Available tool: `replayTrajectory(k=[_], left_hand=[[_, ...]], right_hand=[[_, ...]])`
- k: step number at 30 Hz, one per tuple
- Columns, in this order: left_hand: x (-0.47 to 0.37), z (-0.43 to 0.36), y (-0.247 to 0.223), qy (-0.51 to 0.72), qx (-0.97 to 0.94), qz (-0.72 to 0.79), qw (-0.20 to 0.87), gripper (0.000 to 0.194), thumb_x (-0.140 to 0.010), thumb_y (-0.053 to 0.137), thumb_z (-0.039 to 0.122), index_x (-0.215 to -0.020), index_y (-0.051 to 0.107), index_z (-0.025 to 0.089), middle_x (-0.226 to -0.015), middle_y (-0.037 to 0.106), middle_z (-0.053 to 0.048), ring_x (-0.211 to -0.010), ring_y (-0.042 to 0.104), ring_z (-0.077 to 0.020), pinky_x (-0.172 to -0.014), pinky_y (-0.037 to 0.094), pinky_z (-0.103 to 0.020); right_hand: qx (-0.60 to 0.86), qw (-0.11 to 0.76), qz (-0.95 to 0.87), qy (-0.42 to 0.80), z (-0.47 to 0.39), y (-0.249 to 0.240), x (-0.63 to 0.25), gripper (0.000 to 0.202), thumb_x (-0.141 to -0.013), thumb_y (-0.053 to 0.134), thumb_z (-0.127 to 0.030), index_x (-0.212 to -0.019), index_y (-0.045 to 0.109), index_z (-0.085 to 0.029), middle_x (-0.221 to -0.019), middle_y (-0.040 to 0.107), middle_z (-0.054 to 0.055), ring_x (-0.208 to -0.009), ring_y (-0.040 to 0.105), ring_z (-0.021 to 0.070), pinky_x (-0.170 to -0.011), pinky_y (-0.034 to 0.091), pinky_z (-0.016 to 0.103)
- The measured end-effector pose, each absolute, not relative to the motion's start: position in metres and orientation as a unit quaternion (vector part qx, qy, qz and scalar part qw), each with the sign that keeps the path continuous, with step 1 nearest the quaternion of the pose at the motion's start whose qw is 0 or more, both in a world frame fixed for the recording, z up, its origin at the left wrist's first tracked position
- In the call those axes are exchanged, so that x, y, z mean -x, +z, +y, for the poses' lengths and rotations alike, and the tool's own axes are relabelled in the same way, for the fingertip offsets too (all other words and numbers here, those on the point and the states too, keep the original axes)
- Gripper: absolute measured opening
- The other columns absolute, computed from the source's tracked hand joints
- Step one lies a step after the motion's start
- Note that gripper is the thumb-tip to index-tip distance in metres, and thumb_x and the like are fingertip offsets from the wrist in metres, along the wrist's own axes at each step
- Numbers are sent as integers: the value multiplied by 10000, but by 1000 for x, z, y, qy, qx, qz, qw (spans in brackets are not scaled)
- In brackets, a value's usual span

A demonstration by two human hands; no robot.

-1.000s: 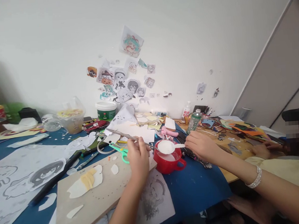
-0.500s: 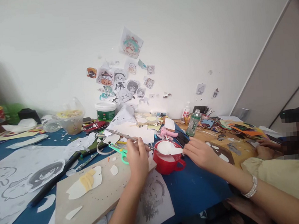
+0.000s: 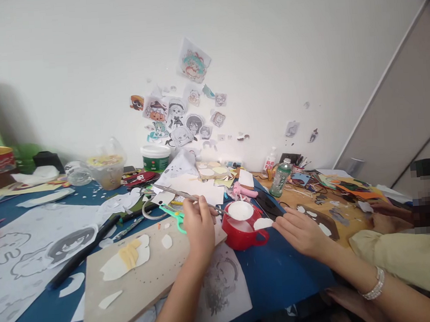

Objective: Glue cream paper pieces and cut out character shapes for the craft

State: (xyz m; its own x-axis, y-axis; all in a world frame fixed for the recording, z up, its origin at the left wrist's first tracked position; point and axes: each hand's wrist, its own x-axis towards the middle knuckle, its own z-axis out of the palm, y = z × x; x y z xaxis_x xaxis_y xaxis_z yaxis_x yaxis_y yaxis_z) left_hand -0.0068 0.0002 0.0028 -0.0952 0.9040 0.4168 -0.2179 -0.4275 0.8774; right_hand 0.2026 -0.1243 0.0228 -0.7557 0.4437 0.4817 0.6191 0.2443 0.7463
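Two bare hands at work over a cluttered blue tabletop (image 3: 282, 274). Left hand (image 3: 199, 226): fingers curled shut round a thin metal-grey rod-shaped tool (image 3: 188, 198), slanted up to the left, tip at the rim of a glossy red plastic cup with a handle (image 3: 244, 230). Cup contents: white paste or glue, with a round white disc-shaped piece (image 3: 240, 210) at the mouth. Right hand (image 3: 301, 231): fingertips pinched on a small flat white cut-out with a curved edge (image 3: 262, 223), held just beside the cup's handle, right of the rim. Pale, matt rectangular wooden board (image 3: 135, 284) under the left wrist, bearing a white foam shape with a yellow layer (image 3: 128, 258) and a small white oval scrap (image 3: 166, 241). Green-handled scissors (image 3: 172, 215) just left of the left hand. Black-and-white printed paper sheets (image 3: 29, 247) at far left. White round tub with green label (image 3: 156, 158) and clear plastic cup with yellowish contents (image 3: 107, 171) near the wall. Green clear plastic bottle (image 3: 279, 177) behind the red cup. Cluster of cartoon paper stickers (image 3: 182, 116) on the white wall. Another person's yellow-green sleeve (image 3: 402, 260) at right, well apart from the cup.
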Motion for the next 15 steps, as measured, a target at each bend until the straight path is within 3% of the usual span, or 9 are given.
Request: replayTrajectory(k=[15], left_hand=[[6,2,-2,642,-552,338,411,183,-880,390,399,-801,355,237,-480,521,67,-474,523,-121,-489,394,-220]], right_hand=[[336,114,-759,-546,-112,29,-196,220,-856,436,-43,-833,634,-137,-780,666,64,-741,559,147,-840,482,360]])
